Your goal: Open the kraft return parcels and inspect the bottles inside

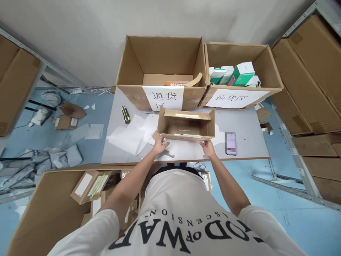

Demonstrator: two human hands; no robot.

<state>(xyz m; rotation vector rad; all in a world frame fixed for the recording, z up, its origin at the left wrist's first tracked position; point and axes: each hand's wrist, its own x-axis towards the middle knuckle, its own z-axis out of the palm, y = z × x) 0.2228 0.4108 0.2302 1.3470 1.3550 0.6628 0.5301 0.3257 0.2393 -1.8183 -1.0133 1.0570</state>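
Observation:
A small open cardboard box (183,136) is tipped toward me above the near part of the table, and its inside looks bare. At its lower left corner, my left hand (160,145) grips the cardboard, with the thumb sticking out to the right. The fingertips of my right hand (208,148) are closed on the lower right edge of the same box. White paper sheets (128,137) lie beneath and to the left of it. A black-and-yellow utility knife (125,115) rests farther left. To the right of my right hand lies a phone (231,143) with a blurred screen.
Two large open cartons with paper signs stand behind: the left carton (130,96) holds an orange packet (174,84), the right carton (274,80) green-and-white boxes (241,74). A big carton (39,209) with small parcels sits below the table's left edge. Shelving (295,153) flanks the right.

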